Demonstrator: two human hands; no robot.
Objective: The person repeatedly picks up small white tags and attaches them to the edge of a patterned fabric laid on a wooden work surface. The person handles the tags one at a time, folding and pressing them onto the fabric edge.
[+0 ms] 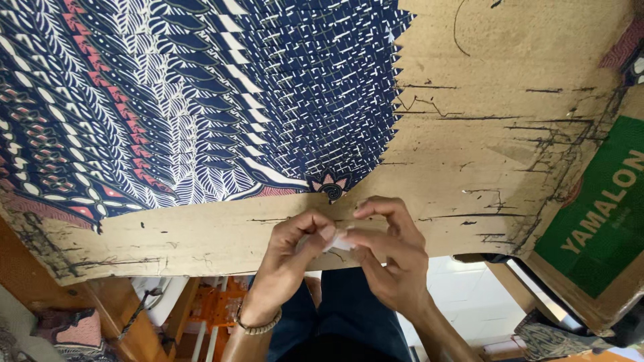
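Observation:
Both of my hands meet at the near edge of a brown cardboard work surface. My left hand and my right hand pinch a small white piece between their fingertips. A beaded bracelet circles my left wrist. Just beyond my fingers lies a fanned stack of dark blue patterned fabric pieces with white, red and leaf motifs, spread over the left half of the cardboard.
A green printed cardboard box flap lies at the right edge. Below the board I see my dark trousers, an orange frame, wooden table parts and a white tiled floor.

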